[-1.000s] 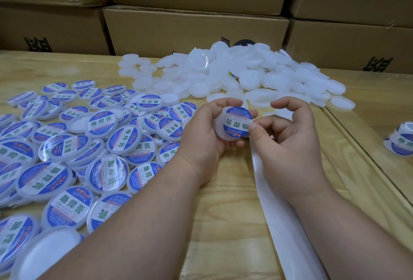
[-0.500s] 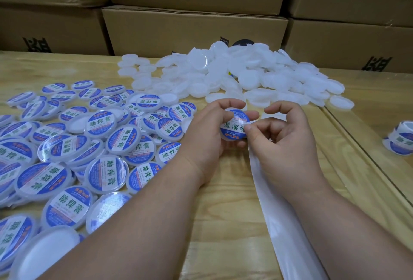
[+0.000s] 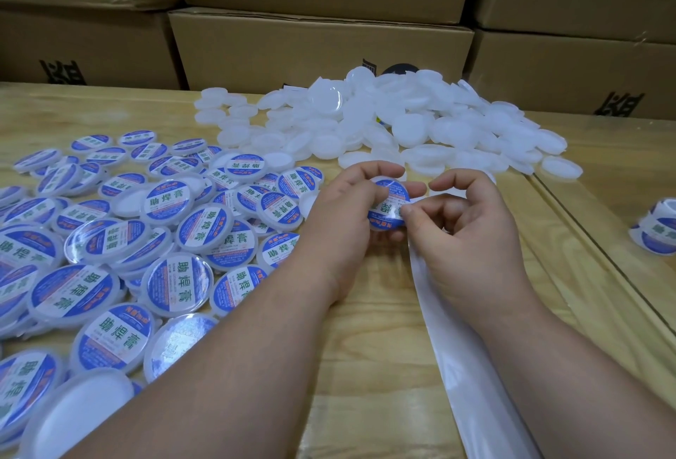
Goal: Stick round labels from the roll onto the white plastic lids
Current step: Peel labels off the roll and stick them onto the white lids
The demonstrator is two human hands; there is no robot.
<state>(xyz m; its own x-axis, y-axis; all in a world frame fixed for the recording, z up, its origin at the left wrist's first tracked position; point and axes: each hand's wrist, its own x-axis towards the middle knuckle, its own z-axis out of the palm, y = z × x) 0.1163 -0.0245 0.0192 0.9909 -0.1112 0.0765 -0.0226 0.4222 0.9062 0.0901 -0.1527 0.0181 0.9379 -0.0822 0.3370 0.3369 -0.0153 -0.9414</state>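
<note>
Blue-labelled lid (image 3: 388,204) is gripped by the left hand (image 3: 340,217) mid-tabletop (image 3: 365,348) while the right hand (image 3: 472,235), thumb pressing, smooths its sticker flat.

Round white lid (image 3: 388,206) with blue label, tilted, held mid-bench, heap of plain white lids (image 3: 395,125) at far edge, labelled lids (image 3: 120,239) spread left, label roll (image 3: 656,231) at right edge

L hand (image 3: 340,217) bare, no glove/ring | R hand (image 3: 472,235) same | forearms bare, no sleeves/watch
</note>
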